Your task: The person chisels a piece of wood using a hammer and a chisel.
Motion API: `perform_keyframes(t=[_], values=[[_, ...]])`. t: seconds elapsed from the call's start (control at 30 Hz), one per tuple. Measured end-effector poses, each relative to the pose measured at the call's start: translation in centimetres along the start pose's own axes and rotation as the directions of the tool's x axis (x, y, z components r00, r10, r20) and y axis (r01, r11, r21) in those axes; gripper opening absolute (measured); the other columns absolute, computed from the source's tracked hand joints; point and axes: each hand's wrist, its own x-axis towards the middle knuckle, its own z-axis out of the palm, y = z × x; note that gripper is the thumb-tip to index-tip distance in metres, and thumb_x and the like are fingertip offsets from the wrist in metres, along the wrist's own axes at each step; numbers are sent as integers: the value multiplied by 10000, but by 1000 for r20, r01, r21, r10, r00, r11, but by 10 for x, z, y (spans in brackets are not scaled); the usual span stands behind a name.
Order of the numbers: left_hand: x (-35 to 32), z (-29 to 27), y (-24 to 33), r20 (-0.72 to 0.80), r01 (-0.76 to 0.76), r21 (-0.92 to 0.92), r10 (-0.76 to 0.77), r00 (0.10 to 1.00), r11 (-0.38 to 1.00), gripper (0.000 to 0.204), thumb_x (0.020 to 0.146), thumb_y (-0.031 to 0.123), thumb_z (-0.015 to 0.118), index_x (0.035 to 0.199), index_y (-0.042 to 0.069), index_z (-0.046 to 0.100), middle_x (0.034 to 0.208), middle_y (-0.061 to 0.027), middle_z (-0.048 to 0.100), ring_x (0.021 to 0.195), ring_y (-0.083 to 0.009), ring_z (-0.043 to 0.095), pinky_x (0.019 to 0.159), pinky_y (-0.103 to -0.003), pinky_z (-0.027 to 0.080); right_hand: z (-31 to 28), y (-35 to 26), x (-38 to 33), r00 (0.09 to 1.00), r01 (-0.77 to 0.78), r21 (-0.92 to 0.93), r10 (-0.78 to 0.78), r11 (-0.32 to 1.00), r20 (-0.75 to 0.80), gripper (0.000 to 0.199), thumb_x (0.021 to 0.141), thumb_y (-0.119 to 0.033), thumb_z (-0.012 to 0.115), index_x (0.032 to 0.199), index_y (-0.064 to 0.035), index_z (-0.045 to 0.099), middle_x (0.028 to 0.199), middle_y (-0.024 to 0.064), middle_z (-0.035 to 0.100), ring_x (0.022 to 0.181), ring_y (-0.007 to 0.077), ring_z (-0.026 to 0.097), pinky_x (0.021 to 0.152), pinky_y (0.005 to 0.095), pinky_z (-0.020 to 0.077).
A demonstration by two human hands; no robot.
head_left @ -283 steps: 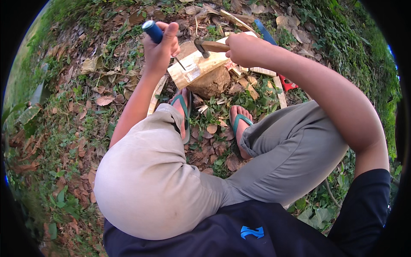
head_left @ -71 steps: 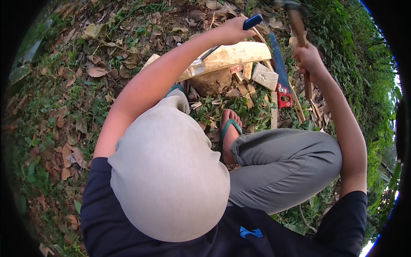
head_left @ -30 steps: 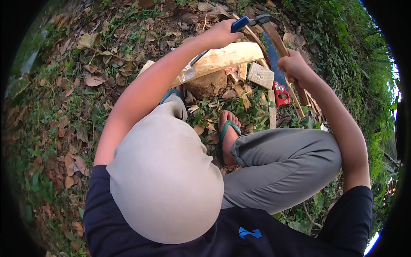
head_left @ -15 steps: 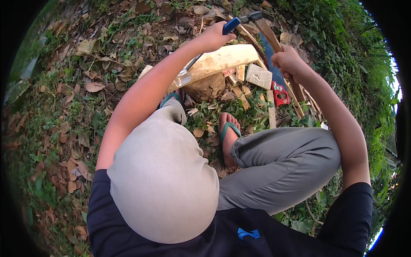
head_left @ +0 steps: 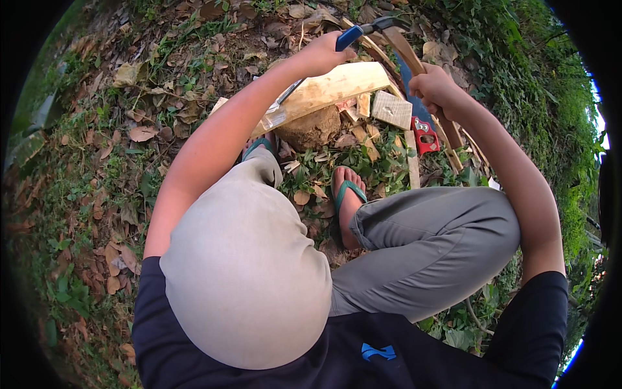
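My left hand [head_left: 322,54] is closed around a chisel with a blue handle [head_left: 349,38]. Its metal blade slants down behind my forearm to a pale timber piece [head_left: 337,87], where a notch shows near the left end. My right hand [head_left: 437,91] grips the wooden handle of a hammer [head_left: 403,48]. The dark hammer head [head_left: 379,24] is right at the butt of the chisel handle, touching it or nearly so. A brown stone or lump [head_left: 312,129] lies under the timber.
A handsaw with a red handle [head_left: 426,135] and blue blade lies under my right hand. Beside it are a squarish wood block [head_left: 392,110], thin strips [head_left: 412,162] and offcuts. My sandalled foot [head_left: 348,198] is close by. Leaves and grass cover the ground.
Very little differs: both hands keep their grips, and the hammer head stays by the chisel's butt. The view has shifted slightly.
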Motion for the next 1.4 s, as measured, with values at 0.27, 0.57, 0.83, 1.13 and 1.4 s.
perform_keyframes(t=[0.27, 0.57, 0.83, 1.13, 1.4], values=[[8, 2, -12, 36, -42, 47, 41, 999, 998, 513, 949, 397, 721, 1259, 25, 552, 882, -93, 620, 782, -199, 620, 724, -379, 500, -5, 3, 11, 999, 23, 73, -19, 997, -47, 137, 868, -36, 570, 999, -19, 536, 680, 32, 501, 439, 89, 405, 360, 268, 318], [9, 18, -24, 129, -36, 36, 31, 991, 999, 505, 970, 419, 683, 1248, 33, 515, 825, -52, 556, 697, -146, 573, 663, -346, 496, 4, 15, 12, 996, -32, 127, 43, 991, -84, 182, 861, -37, 565, 1040, -13, 547, 681, 36, 482, 475, 84, 403, 374, 253, 334], [8, 17, -28, 78, -111, 68, 105, 991, 992, 541, 946, 478, 701, 1206, 38, 523, 826, -40, 558, 717, -154, 582, 672, -339, 497, 7, 23, 18, 996, -56, 109, 63, 992, -69, 163, 889, -102, 581, 1026, -23, 543, 652, 31, 491, 426, 98, 398, 370, 268, 339], [5, 19, -27, 108, -57, 68, 50, 993, 996, 517, 945, 487, 698, 1143, 35, 543, 829, -46, 557, 727, -158, 549, 673, -342, 471, 8, 19, 12, 993, -66, 118, 77, 991, -90, 157, 889, -90, 585, 1028, -31, 540, 692, 44, 505, 460, 104, 427, 383, 268, 351], [5, 26, -39, 96, -76, 122, 65, 993, 990, 518, 944, 479, 700, 1156, 31, 549, 869, -62, 566, 753, -167, 540, 707, -363, 468, 18, 24, 6, 984, -134, 180, 153, 975, -95, 167, 892, -75, 579, 1035, -2, 535, 708, 52, 515, 457, 116, 414, 377, 277, 348]])
